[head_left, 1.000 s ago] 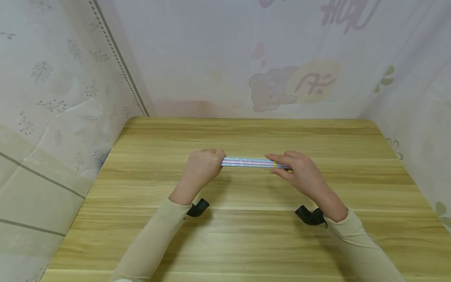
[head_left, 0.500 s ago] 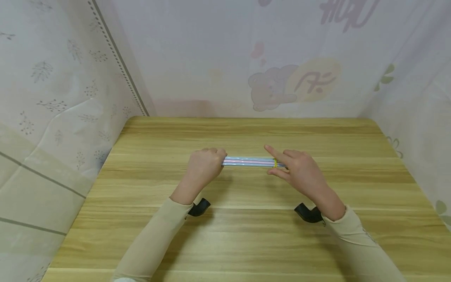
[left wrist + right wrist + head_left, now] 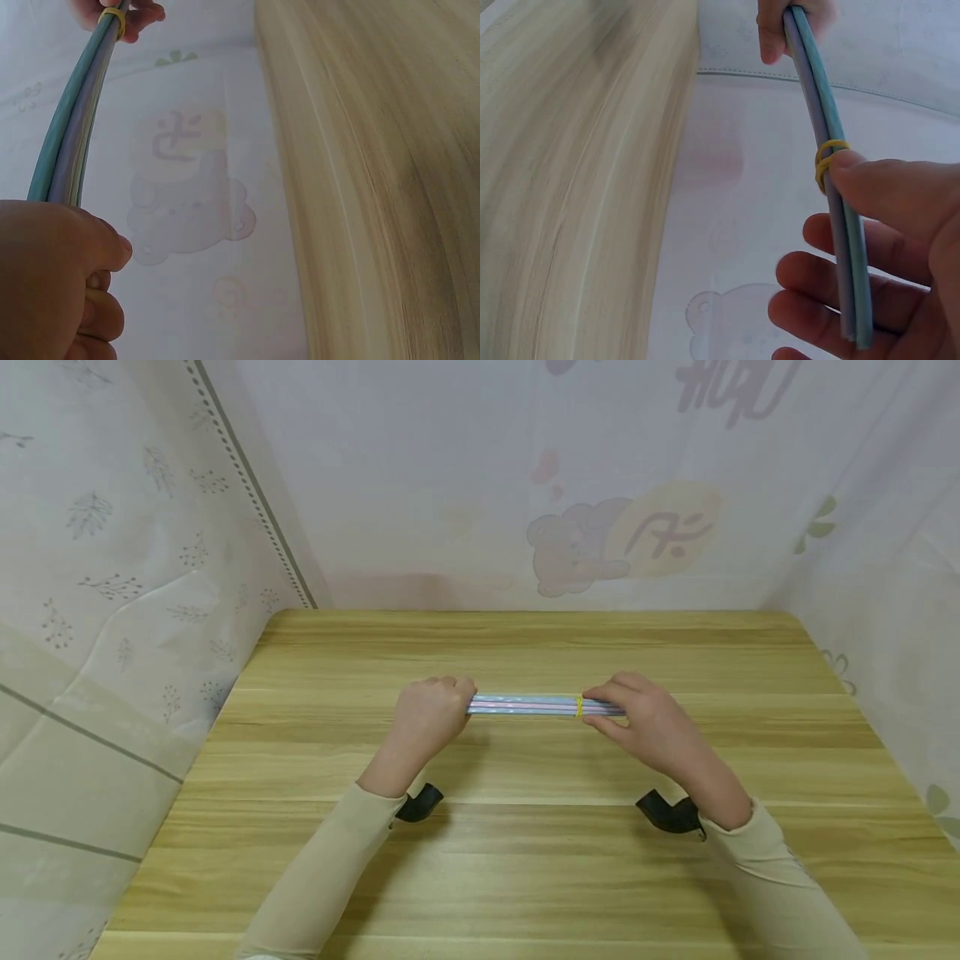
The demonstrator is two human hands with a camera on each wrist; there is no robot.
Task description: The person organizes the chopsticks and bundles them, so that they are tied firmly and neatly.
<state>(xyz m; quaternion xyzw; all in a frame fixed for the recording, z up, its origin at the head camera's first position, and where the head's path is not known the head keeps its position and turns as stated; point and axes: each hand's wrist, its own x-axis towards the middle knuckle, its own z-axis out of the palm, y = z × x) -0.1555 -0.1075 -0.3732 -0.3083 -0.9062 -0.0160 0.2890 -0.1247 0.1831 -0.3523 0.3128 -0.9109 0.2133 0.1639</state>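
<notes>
A slim bundle of pastel pencils (image 3: pixel 521 705), blue and pink with white marks, runs level between the two hands above the table. My left hand (image 3: pixel 433 714) wraps its fingers round the bundle's left end and hides it. A yellow rubber band (image 3: pixel 579 706) circles the bundle toward its right end, showing more than one turn in the right wrist view. Just right of the band, my right hand (image 3: pixel 648 718) pinches the bundle between thumb and fingers. In the right wrist view, the thumb (image 3: pixel 889 184) presses at the band, while the other fingers curve behind the pencils' flat ends (image 3: pixel 855 334).
The wood-grain table (image 3: pixel 525 877) spreads beneath both arms. Patterned curtain-like cloth (image 3: pixel 420 485) stands behind it and along both sides. A black curved piece sticks out at each wrist, the left one (image 3: pixel 420 803) and the right one (image 3: pixel 667 814), over the tabletop.
The right index finger, stretched out half a second ago, has bent back onto the bundle. The right hand has slipped slightly right, leaving the band fully in sight. The left hand keeps its grip.
</notes>
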